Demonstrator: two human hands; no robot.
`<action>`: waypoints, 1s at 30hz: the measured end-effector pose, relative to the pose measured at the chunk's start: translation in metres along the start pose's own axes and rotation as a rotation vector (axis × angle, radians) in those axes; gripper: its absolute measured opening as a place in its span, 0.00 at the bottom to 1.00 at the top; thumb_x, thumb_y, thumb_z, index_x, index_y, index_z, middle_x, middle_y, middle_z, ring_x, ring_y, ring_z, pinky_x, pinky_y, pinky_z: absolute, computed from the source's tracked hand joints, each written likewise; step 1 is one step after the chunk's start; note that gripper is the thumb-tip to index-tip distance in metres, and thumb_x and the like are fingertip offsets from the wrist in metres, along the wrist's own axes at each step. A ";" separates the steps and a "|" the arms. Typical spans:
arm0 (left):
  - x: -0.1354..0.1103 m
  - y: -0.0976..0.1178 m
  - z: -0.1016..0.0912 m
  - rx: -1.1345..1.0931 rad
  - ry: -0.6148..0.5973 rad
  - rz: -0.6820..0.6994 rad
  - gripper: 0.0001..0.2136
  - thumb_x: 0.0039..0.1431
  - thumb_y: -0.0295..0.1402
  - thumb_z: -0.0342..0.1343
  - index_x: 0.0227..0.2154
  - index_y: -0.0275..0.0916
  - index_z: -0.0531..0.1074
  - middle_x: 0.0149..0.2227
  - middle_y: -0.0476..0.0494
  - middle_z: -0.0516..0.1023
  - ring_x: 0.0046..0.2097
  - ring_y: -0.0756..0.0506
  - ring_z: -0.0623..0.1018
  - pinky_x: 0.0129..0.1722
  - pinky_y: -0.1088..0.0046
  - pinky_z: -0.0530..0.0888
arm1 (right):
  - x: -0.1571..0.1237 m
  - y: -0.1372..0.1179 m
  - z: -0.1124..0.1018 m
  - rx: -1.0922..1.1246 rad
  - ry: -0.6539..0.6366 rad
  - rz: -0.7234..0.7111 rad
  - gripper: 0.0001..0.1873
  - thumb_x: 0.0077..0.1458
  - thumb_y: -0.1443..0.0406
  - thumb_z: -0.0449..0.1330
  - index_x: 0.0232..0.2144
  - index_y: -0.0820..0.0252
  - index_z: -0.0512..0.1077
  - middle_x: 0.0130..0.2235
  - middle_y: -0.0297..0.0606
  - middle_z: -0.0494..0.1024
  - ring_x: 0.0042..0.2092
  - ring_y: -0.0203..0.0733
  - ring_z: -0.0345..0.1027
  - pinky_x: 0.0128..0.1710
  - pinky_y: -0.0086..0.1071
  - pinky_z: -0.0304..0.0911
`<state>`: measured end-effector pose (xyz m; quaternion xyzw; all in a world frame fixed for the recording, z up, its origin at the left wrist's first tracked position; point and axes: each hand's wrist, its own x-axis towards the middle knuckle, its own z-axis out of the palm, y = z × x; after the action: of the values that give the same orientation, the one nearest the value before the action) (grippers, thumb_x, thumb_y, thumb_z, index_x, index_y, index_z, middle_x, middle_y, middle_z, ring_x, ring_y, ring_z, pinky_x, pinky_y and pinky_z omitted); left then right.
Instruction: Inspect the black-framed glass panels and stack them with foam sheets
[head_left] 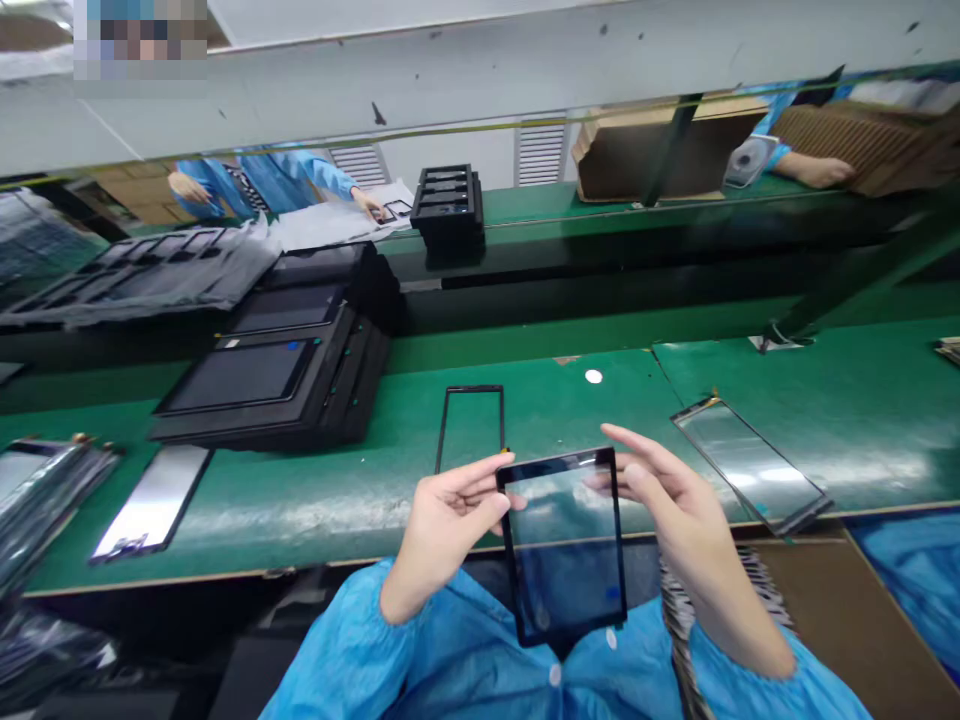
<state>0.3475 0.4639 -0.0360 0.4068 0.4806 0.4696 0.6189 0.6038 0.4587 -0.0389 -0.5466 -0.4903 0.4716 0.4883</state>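
A black-bordered glass touch panel (566, 545), see-through in the middle, is held tilted in front of my chest. My left hand (450, 520) pinches its upper left edge between thumb and fingers. At the upper right edge is my right hand (675, 510), its index finger stretched out and other fingertips showing through the glass from behind. Just beyond my left hand, a thin black frame (442, 430) lies on the green bench (360, 500). Right of my right hand, a display panel (757, 465) with a shiny face lies slanted near the bench edge.
Stacked black trays (330, 400) holding panels stand at the left. A bright screen (154, 500) and wrapped panels (45, 500) lie farther left. Across the bench are another black tray stack (448, 205), cardboard dividers (667, 150) and co-workers' hands (367, 203). A green post (847, 270) rises at right.
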 end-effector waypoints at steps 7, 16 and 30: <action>-0.010 0.008 0.000 0.045 -0.015 -0.022 0.19 0.53 0.33 0.74 0.49 0.37 0.86 0.32 0.39 0.89 0.35 0.41 0.89 0.29 0.78 0.83 | 0.004 -0.016 0.007 0.113 -0.015 0.013 0.09 0.62 0.57 0.69 0.39 0.55 0.83 0.25 0.37 0.86 0.32 0.45 0.85 0.37 0.31 0.79; -0.009 0.004 -0.007 0.378 -0.027 0.131 0.15 0.62 0.36 0.66 0.50 0.39 0.86 0.42 0.35 0.90 0.43 0.37 0.89 0.37 0.69 0.86 | -0.006 -0.007 0.014 0.128 0.090 -0.030 0.10 0.62 0.56 0.69 0.37 0.56 0.84 0.28 0.38 0.88 0.28 0.46 0.85 0.31 0.32 0.80; -0.002 0.006 -0.001 0.226 -0.108 -0.025 0.24 0.69 0.44 0.60 0.62 0.37 0.71 0.46 0.32 0.88 0.34 0.44 0.88 0.25 0.78 0.78 | 0.001 0.029 -0.031 0.091 -0.170 0.250 0.29 0.59 0.39 0.66 0.31 0.58 0.86 0.32 0.48 0.88 0.30 0.55 0.84 0.36 0.44 0.80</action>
<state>0.3453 0.4631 -0.0297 0.4927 0.5016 0.3821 0.5997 0.6366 0.4566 -0.0657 -0.5388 -0.4362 0.5949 0.4068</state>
